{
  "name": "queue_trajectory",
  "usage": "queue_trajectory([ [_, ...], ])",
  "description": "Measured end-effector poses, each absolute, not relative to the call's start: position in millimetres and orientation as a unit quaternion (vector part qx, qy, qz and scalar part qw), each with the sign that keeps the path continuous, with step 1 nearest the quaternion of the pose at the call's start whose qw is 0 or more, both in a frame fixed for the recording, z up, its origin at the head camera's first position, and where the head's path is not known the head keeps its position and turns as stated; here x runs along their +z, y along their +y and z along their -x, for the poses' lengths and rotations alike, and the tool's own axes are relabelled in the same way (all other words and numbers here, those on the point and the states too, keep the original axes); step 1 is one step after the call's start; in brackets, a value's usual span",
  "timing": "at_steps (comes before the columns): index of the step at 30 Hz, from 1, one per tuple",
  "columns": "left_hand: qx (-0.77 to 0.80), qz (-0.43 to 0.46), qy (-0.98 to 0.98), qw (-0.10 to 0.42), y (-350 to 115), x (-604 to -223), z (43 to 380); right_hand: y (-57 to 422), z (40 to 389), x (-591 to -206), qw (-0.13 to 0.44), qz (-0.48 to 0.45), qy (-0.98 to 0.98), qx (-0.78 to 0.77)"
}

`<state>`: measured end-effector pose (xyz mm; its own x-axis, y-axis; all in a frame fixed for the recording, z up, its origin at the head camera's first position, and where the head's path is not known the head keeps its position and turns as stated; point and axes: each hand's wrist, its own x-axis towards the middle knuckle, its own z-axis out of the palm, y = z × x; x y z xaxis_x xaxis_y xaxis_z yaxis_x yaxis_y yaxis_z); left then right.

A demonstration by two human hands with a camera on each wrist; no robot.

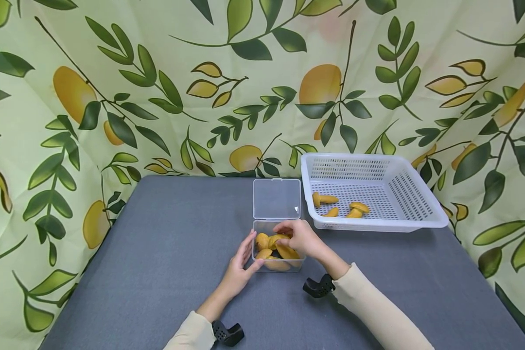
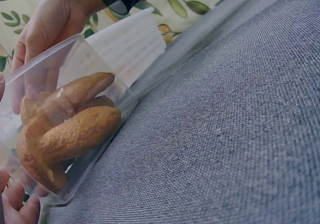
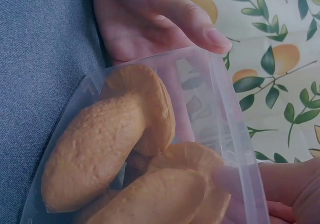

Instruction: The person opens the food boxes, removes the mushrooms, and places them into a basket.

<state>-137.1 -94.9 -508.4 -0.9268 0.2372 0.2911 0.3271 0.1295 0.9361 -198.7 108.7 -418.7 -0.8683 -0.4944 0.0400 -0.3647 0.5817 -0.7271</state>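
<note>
A clear plastic box point(image 1: 258, 265) holds several yellow-brown mushrooms point(image 3: 95, 149), with thick stems and wide caps. My left hand point(image 1: 238, 270) lies against the box's left side. Its fingers stretch along the wall and its thumb rests at the front corner of the rim. From the right, my right hand point(image 1: 301, 238) reaches over the rim into the box. Its thumb and fingers pinch a mushroom point(image 3: 165, 196) among the others. In the left wrist view, the right-hand fingers show through the clear wall beside the mushroom stems point(image 2: 82, 91).
The box's hinged clear lid point(image 1: 276, 198) lies folded back behind it. At the back right stands a white perforated basket point(image 1: 376, 224) with a few more mushrooms point(image 1: 325, 199) in its left part. A grey cloth point(image 1: 170, 272) covers the table, and a leaf-patterned curtain point(image 1: 253, 73) hangs behind.
</note>
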Motion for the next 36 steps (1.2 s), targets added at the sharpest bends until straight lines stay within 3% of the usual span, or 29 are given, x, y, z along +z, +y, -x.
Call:
queue_trajectory([
  [24,-0.624,0.188,-0.757,0.035,-95.7,-507.6,136.6,112.3,196.7,-424.0,0.036,0.263,0.868,-0.419],
  [36,-0.622,0.183,-0.761,0.03,-95.0,-504.9,135.8,116.1,197.4,-421.4,0.049,0.271,0.853,-0.442],
])
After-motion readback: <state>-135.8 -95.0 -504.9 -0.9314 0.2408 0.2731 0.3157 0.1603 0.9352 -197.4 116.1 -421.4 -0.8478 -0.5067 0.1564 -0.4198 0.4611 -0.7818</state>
